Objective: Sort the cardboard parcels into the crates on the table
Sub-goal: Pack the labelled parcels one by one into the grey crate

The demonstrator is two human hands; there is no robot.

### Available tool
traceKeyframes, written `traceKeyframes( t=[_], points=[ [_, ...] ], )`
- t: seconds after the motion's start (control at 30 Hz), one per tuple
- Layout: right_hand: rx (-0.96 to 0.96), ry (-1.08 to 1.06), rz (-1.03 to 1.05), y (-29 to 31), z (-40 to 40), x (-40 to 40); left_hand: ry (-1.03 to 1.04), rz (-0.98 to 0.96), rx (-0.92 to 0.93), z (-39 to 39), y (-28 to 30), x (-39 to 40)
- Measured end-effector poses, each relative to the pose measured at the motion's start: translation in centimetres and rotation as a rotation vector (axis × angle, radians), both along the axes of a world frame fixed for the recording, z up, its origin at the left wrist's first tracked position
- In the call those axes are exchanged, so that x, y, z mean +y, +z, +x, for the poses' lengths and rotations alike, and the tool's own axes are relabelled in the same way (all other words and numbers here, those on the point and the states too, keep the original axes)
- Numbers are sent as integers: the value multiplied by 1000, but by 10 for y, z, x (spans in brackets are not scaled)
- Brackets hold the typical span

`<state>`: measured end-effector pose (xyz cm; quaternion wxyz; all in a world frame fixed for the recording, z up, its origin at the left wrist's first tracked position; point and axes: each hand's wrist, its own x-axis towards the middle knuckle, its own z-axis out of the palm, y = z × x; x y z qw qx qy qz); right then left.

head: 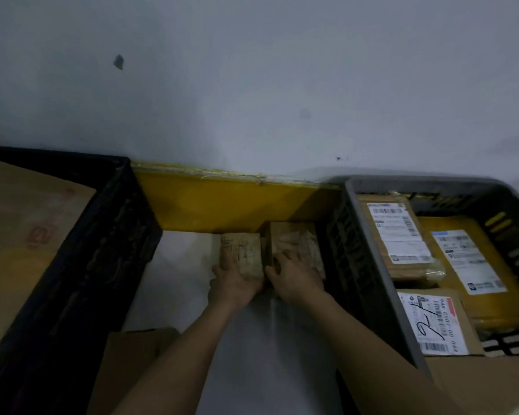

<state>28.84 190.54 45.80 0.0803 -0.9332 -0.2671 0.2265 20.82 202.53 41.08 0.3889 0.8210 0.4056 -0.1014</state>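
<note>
Grey wall (252, 70) across the top half of the frame, with a yellow strip (222, 199) along its foot. White table (177, 280) below, in the middle.

Two small cardboard parcels side by side on the table at the centre of the frame, touching the yellow strip. Left parcel (241, 250) pale with scribbles on top, gripped at its near end by the left hand (234, 284), fingers curled round it. Right parcel (294, 238) brown with crinkly tape, pressed from above by the right hand (297, 280), fingers bent over its top. Both hands close together, nearly touching.

Grey crate (372, 250) just to the right, at the right side of the frame, holding several labelled parcels (399, 235), one with a big black scribble (433, 322). Black crate (87, 265) at the left side, with a large brown box (21, 223) inside. One more cardboard box (132, 354) at lower left, on the table near the left arm.
</note>
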Motion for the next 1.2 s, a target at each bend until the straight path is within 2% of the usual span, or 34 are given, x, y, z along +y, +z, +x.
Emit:
traceKeyframes(
  t=[0.1,0.2,0.33,0.53,0.83,0.9,0.97,1.03,1.13,1.2],
  points=[
    [-1,-30,22,11,-5,-7,51,-7,-23,-3,8,2],
    [31,-52,118,25,-11,-16,168,-118,-64,-15,28,21],
    [211,-122,422,51,-19,-14,288,-266,-290,-46,70,42],
    [447,-172,631,96,-34,-16,492,-475,-604,-71,149,30],
    [960,-230,1088,198,-44,-50,440,-671,-884,-65,251,-38],
    [999,-225,1180,214,-44,-64,397,-684,-911,-64,266,-54],
    [913,-239,1261,228,-46,-78,330,-688,-914,-63,279,-69],
    [720,-249,1291,235,-52,-90,279,-622,-904,-62,290,-83],
    [232,-189,1198,237,-57,-108,229,-436,-923,-58,304,-106],
    [-76,-134,1125,238,-60,-119,231,-397,-953,-54,310,-121]
  ],
)
